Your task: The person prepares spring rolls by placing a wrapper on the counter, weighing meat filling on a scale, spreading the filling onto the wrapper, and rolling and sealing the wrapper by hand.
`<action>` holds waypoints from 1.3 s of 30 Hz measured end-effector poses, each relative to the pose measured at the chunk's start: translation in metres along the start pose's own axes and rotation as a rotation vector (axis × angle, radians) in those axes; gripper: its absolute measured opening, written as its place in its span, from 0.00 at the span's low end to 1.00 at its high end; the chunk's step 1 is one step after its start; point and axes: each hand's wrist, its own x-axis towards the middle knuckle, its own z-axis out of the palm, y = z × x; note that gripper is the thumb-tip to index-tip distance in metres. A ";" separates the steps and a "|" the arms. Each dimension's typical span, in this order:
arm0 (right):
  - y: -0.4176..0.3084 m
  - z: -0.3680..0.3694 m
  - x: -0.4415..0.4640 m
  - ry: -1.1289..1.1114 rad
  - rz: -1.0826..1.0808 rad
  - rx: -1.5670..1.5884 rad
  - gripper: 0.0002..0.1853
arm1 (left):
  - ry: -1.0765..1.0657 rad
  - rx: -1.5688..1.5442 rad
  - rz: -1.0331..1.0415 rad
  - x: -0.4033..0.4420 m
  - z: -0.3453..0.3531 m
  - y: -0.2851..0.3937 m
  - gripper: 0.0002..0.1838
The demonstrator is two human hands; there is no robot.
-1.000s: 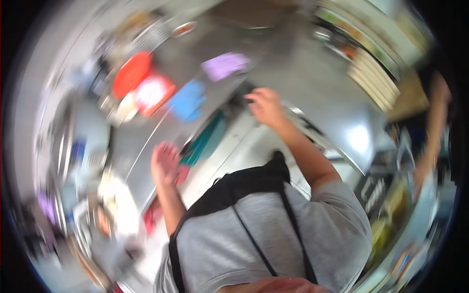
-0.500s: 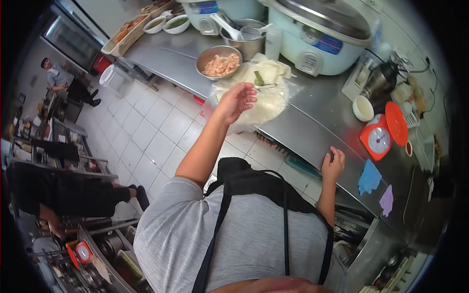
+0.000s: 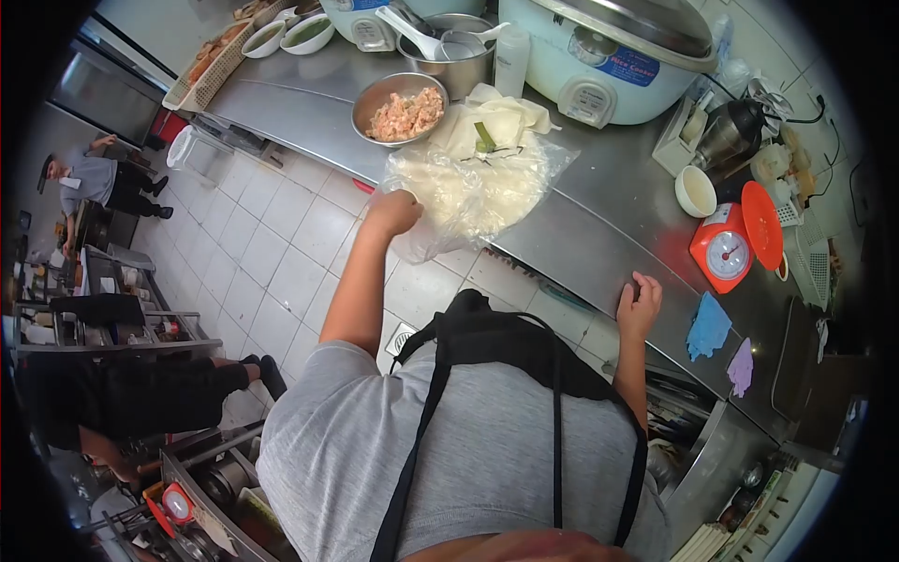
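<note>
My left hand (image 3: 395, 212) is closed at the near edge of a clear plastic bag (image 3: 435, 229), its fingers pinching what looks like the bag's edge. Pale round wrappers (image 3: 468, 192) lie in and on the plastic, with a green strip (image 3: 484, 138) on top. Behind them stands a metal bowl (image 3: 361, 120) of pinkish chopped filling (image 3: 407, 114). My right hand (image 3: 640, 302) is over the counter's front edge, fingers apart and empty. A blue cloth (image 3: 709, 326) and a purple cloth (image 3: 741, 367) lie to its right.
Along the back of the steel counter (image 3: 599, 245) are a large rice cooker (image 3: 609, 70), a metal pot (image 3: 459, 70) with ladles and a white bottle (image 3: 510, 61). A red scale (image 3: 723, 251) and white bowl (image 3: 696, 191) stand right. Two other people (image 3: 94, 183) are at left.
My left hand has moved down and left from above the wrappers to the bag's edge and closed. My right hand has hardly moved. The far person has raised an arm.
</note>
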 end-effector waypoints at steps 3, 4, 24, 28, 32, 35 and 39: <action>-0.001 0.002 0.001 -0.005 0.006 -0.031 0.13 | -0.106 0.095 -0.126 0.000 0.013 0.020 0.19; -0.002 0.001 0.001 -0.009 0.005 -0.043 0.13 | -0.059 0.083 -0.048 0.002 0.020 0.022 0.18; -0.011 -0.003 -0.002 0.071 0.034 -0.129 0.10 | 0.395 0.336 0.863 0.014 0.057 -0.020 0.39; -0.016 -0.006 -0.003 0.047 0.052 -0.083 0.10 | 0.391 0.110 0.860 0.021 0.055 -0.033 0.34; -0.018 -0.009 -0.003 0.046 0.049 -0.081 0.10 | 0.278 -0.009 0.822 0.022 0.045 -0.031 0.22; -0.019 -0.009 -0.002 0.049 0.049 -0.073 0.09 | 0.287 -0.030 0.845 0.019 0.041 -0.025 0.14; -0.018 -0.011 -0.001 0.026 0.046 -0.072 0.10 | 0.246 -0.037 0.776 0.018 0.038 -0.024 0.10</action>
